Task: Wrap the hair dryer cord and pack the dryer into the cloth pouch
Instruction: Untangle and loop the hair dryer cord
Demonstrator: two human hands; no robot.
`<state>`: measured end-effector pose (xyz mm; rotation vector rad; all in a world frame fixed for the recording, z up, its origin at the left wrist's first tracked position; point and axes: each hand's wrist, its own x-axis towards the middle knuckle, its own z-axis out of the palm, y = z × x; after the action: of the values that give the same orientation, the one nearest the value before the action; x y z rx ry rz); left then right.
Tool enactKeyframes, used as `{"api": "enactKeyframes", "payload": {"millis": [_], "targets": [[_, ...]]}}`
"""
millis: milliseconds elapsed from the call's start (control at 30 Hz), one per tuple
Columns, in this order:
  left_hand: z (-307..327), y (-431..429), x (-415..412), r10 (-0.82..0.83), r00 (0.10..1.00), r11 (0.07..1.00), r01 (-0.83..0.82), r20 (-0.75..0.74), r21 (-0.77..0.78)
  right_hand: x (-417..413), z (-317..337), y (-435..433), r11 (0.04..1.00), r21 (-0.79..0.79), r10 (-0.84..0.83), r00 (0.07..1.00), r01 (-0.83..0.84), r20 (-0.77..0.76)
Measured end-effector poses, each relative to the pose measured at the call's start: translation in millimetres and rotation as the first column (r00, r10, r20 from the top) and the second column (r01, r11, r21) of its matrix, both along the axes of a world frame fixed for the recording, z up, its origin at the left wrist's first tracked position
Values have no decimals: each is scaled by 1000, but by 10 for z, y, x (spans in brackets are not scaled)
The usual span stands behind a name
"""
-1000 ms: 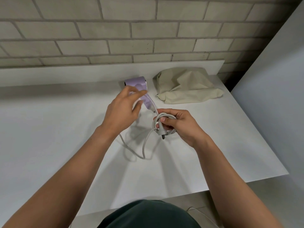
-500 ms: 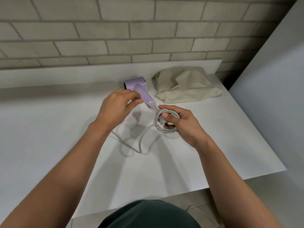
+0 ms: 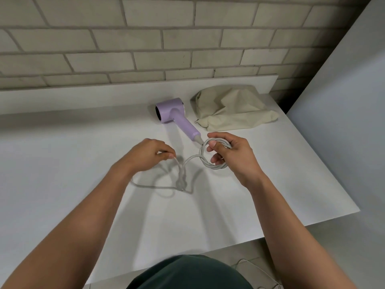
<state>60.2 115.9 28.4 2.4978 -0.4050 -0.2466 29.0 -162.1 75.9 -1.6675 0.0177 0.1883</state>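
On table (image 3: 62,163), near centre: right hand (image 3: 233,153) grips coiled cord (image 3: 210,163), fingers curled through loops. Left hand (image 3: 150,155) pinches loose, blurred cord strand. Hair dryer (image 3: 175,113) lies beyond, beside pouch (image 3: 235,109).

Left of the hair dryer (image 3: 177,113) the white table (image 3: 62,155) lies bare, wide room for a hand; just right of the dryer the cloth pouch (image 3: 235,113) blocks the way; behind the dryer the brick wall (image 3: 145,49) closes the back; before its handle the cord (image 3: 180,181) crosses the approach; far right a grey panel (image 3: 343,111) bounds the table.
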Motion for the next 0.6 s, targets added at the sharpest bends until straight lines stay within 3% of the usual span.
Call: {"api": "enactKeyframes", "payload": {"millis": [267,333,400,433,500,600], "targets": [[-261,-282,-61,-64,998,986,60,24,159,-21,-12,44,995,-79,-66,998,66,1],[-118,-329,-156,51,996,997,-47,74,-62,-7,-25,23,992,-97,-80,997,80,2],[120,-423,-327,162,981,907,-106,106,-408,7,-30,11,990,-108,-87,996,85,-9],[246,-478,-421,146,976,875,-52,159,-481,17,-28,6,990,-111,-93,996,91,-15],[367,-563,-566,-3,958,916,118,285,-384,35,-25,8,989,-115,-99,995,95,-23],[224,-618,-595,-169,906,977,206,387,-54,57,-19,16,992,-104,-82,996,77,-37]]}}
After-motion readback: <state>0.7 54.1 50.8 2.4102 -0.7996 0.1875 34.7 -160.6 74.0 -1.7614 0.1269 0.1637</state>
